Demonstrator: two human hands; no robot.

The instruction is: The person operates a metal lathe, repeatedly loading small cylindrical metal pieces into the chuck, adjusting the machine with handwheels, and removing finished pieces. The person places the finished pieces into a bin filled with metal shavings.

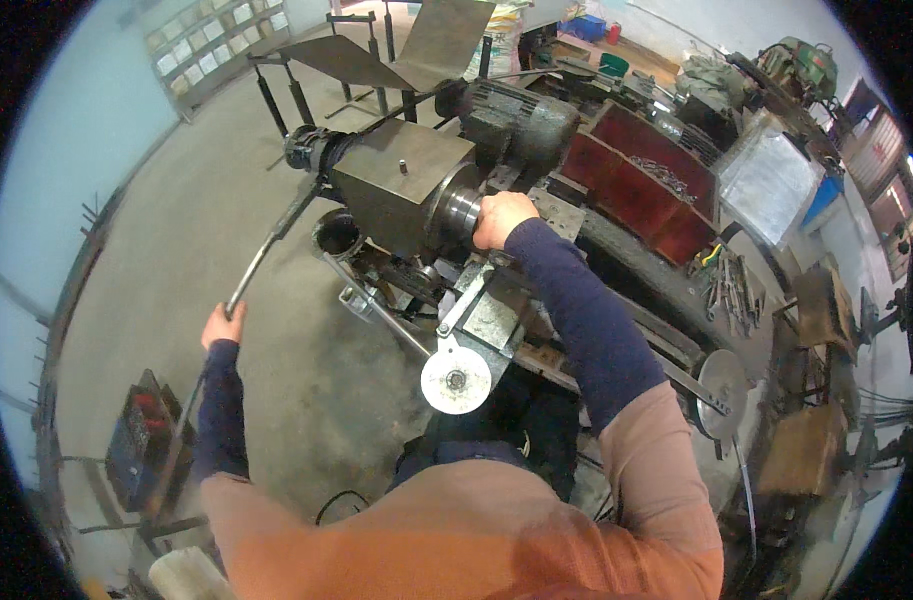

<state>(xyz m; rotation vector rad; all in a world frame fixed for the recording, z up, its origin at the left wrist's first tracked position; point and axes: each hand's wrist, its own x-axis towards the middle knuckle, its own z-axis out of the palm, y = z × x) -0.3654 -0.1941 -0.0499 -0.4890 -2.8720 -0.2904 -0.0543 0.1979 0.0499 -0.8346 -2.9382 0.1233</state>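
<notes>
A small lathe stands before me, its boxy grey headstock (401, 180) at the centre. My left hand (223, 326) is wrapped round a long metal lever (276, 235) that runs up to the headstock's left end. At the other end a shiny round spindle nose (461, 212) sticks out. Against its face lies my right hand (504, 218), fingers curled in; whatever they hold is hidden behind the hand. Below the headstock sits a carriage with a pale round handwheel dial (456, 380) and a crank arm (466, 300).
A dark motor (516, 120) sits behind the headstock. To the right are a red metal tray (616, 190) with small metal parts, several wrenches (736, 295) and a larger handwheel (721, 393). A dark toolbox (146, 440) stands on the floor at left.
</notes>
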